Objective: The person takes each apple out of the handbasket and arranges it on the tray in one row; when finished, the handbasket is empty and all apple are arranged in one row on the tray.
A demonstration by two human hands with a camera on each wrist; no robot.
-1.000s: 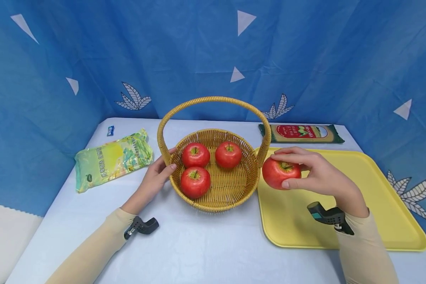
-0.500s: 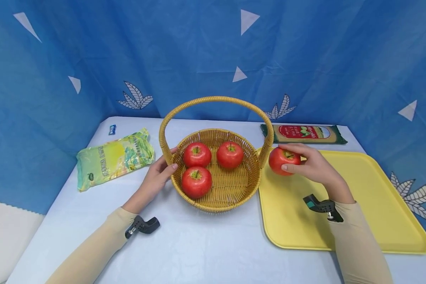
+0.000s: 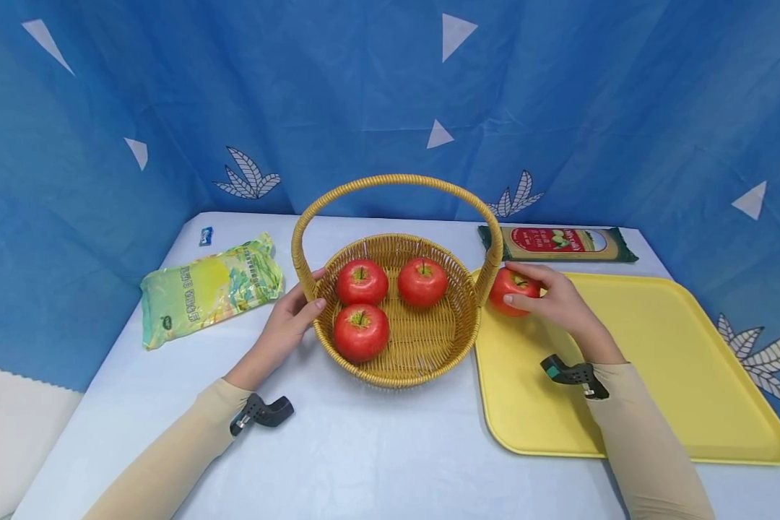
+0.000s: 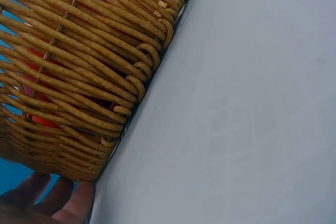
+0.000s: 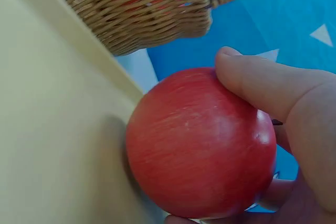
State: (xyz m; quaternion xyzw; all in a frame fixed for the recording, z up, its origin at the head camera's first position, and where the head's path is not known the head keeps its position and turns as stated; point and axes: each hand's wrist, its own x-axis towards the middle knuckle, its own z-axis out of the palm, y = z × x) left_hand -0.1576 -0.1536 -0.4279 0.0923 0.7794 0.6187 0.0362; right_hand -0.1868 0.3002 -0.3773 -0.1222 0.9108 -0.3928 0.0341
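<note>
My right hand (image 3: 555, 300) grips a red apple (image 3: 513, 292) with thumb and fingers, low at the far left corner of the yellow tray (image 3: 637, 361). In the right wrist view this apple (image 5: 202, 142) is right beside the tray surface; I cannot tell whether it touches. A wicker basket (image 3: 422, 347) with a tall arched handle stands left of the tray, three red apples (image 3: 361, 333) inside it. At its left side my left hand (image 3: 287, 318) holds the basket, thumb on the rim by the handle's foot. Fingertips press the basket wall (image 4: 79, 77) in the left wrist view.
Left of the basket lies a green and yellow plastic packet (image 3: 211, 289), with a tiny blue wrapped piece (image 3: 206, 236) behind it. A long packet with a red label (image 3: 559, 244) lies behind the tray. Blue cloth (image 3: 364, 94) hangs around the white table (image 3: 364, 455).
My right hand has lowered the apple toward the far left corner of the tray, moving away from me. The left hand and the basket have stayed put.
</note>
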